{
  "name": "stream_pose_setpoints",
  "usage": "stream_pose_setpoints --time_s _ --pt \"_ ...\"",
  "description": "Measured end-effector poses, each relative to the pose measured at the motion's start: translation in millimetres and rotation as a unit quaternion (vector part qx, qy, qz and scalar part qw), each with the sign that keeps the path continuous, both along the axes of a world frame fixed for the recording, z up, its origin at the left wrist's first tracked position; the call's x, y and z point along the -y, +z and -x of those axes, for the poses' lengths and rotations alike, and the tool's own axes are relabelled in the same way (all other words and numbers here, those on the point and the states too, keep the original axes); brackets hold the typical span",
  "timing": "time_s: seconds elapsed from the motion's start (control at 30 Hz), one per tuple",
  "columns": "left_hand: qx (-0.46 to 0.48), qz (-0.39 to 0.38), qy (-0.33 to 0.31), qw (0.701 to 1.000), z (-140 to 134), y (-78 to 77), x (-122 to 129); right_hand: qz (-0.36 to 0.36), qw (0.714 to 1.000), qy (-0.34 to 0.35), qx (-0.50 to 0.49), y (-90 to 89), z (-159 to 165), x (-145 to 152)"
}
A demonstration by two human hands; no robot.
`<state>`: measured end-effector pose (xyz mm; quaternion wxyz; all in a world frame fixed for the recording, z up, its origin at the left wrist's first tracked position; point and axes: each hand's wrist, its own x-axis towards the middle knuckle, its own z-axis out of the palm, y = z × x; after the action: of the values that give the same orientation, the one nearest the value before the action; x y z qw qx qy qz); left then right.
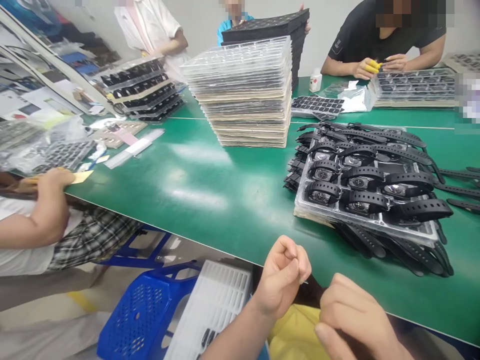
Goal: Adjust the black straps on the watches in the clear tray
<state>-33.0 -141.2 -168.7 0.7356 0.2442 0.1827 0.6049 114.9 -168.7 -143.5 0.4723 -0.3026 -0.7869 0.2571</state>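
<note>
At the front edge of the table my left hand (283, 275) is raised with its fingers curled and the thumb pressed against them; anything inside is hidden or too small to make out. Close by on the right, my right hand (354, 312) has bent fingers and shows its back, which hides what it may hold. Both hands are apart from each other. Beyond them lies a stack of clear trays (300, 207) bearing several watches with black perforated straps (362, 182). Strap ends hang out over the tray's sides.
A tall stack of clear trays (243, 95) stands mid-table on the green tabletop (210, 185). Left of my legs are a white slotted tray (213, 300) and a blue stool (138, 315). Co-workers sit or stand around the table, one holding something yellow (372, 66).
</note>
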Motion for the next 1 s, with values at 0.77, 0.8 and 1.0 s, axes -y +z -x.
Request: stream_pose_setpoints --time_s 0.77,0.8,1.0 --pt "-0.152 0.011 0.074 0.985 2 -17.4 1 0.51 0.824 -0.063 -0.239 -23.7 -4 2" --pt "-0.17 0.015 0.077 0.982 3 -15.9 1 0.466 0.857 -0.087 -0.204 -24.2 -4 2" --pt "-0.425 -0.096 -0.033 0.899 15 5.0 6 0.28 0.948 -0.15 -0.038 -23.7 -20 -3"
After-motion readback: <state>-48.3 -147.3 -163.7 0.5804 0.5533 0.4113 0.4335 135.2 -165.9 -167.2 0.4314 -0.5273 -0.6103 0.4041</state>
